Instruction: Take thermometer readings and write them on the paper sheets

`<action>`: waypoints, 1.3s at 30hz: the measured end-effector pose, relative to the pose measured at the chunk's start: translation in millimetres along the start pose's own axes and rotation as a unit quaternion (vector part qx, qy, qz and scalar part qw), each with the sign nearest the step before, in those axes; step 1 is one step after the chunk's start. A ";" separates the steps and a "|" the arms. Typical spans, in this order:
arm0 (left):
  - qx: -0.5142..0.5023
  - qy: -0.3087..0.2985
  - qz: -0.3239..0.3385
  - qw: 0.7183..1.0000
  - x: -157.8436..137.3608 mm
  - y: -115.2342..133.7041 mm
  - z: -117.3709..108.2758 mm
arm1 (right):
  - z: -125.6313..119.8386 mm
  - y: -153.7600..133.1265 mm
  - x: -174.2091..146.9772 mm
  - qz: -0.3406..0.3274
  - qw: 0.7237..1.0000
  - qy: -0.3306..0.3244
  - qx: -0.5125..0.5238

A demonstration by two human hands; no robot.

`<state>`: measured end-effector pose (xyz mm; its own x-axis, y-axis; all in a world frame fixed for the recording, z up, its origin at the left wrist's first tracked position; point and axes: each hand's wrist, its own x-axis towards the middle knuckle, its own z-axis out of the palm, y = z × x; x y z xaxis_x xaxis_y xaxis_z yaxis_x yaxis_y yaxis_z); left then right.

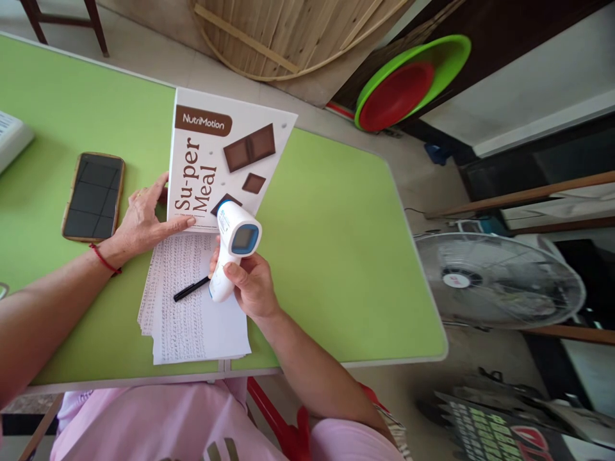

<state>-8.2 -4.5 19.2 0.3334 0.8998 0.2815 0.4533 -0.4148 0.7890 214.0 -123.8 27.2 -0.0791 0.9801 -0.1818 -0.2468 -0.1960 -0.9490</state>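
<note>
My right hand [252,285] grips a white infrared thermometer [233,246] with a blue-rimmed screen, its nose pointing at a white "Su-per Meal" box [221,153]. My left hand [144,221] rests flat on the green table [336,256], fingertips touching the lower left edge of that box. Under the thermometer lies a stack of written paper sheets [192,314] with a black pen [191,289] on top.
A phone [93,195] in a brown case lies left of my left hand. A white object [12,137] sits at the table's far left edge. On the floor to the right stand a fan [500,278], stacked green and red basins [413,80] and a wooden tray [293,32].
</note>
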 end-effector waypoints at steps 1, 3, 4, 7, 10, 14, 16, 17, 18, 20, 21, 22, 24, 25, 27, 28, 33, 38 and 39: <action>0.001 0.000 -0.001 1.000 0.1 -0.7 0.4 | -0.3 0.3 0.2 -0.003 1.000 0.000 -0.002; 0.000 -0.003 -0.007 1.000 0.1 -1.7 1.0 | -0.9 1.0 0.6 -0.008 1.000 0.002 -0.001; -0.002 -0.003 -0.011 1.000 0.0 -1.9 1.2 | -1.2 1.4 0.8 -0.010 1.000 0.002 0.001; -0.013 0.001 -0.013 1.000 -0.8 -1.7 0.7 | -2.1 1.6 0.7 -0.013 1.000 -0.003 0.007; -0.031 0.003 -0.007 0.999 -1.5 -2.3 -0.1 | -3.3 -1.6 -0.4 -0.011 1.000 -0.006 -0.008; -0.001 0.034 -0.020 0.999 -1.1 -8.8 1.2 | -13.7 -10.6 -1.3 -0.057 0.996 0.013 -0.067; 0.019 0.044 -0.029 0.998 -0.2 -12.5 2.6 | -27.3 -15.1 1.0 -0.103 0.983 0.054 -0.144; 0.026 0.044 -0.030 0.998 0.3 -13.7 3.1 | -36.4 -16.7 3.1 -0.130 0.968 0.083 -0.198; 0.031 0.043 -0.028 0.998 0.8 -14.3 3.4 | -46.7 -18.0 6.0 -0.159 0.946 0.115 -0.259; 0.035 0.038 -0.017 0.999 1.6 -14.4 3.6 | -68.7 -19.0 13.0 -0.216 0.878 0.172 -0.391; 0.036 0.035 -0.009 0.999 1.8 -14.2 3.6 | -79.3 -18.7 16.8 -0.229 0.840 0.186 -0.455; 0.036 0.031 -0.001 0.999 1.8 -14.2 3.6 | -89.0 -18.0 20.4 -0.229 0.804 0.196 -0.513; 0.038 0.024 0.007 0.999 1.6 -15.4 4.7 | -104.2 -15.3 26.5 -0.207 0.746 0.202 -0.600; 0.041 0.021 0.006 0.999 1.4 -16.8 5.9 | -109.6 -13.4 28.8 -0.193 0.725 0.200 -0.630; 0.048 0.017 -0.001 0.999 1.0 -20.6 9.4 | -116.4 -9.0 32.3 -0.170 0.701 0.192 -0.665; 0.053 0.016 -0.003 0.998 0.8 -22.7 11.4 | -118.3 -6.8 33.5 -0.163 0.695 0.188 -0.675; 0.065 0.013 -0.003 0.998 0.9 -26.3 17.8 | -119.9 0.2 35.7 -0.153 0.678 0.184 -0.695; 0.080 0.004 -0.016 0.997 1.3 -21.7 16.7 | -114.0 -4.6 29.5 -0.156 0.653 0.186 -0.717; 0.079 0.007 -0.019 0.997 1.2 -21.5 16.8 | -111.2 -7.1 27.3 -0.166 0.648 0.193 -0.718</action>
<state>-3.7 3.3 -6.6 0.3031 0.9163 0.2617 0.5901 -0.3961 0.7035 321.0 -92.3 0.4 0.0635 0.9500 0.3056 0.9864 -0.0132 -0.1638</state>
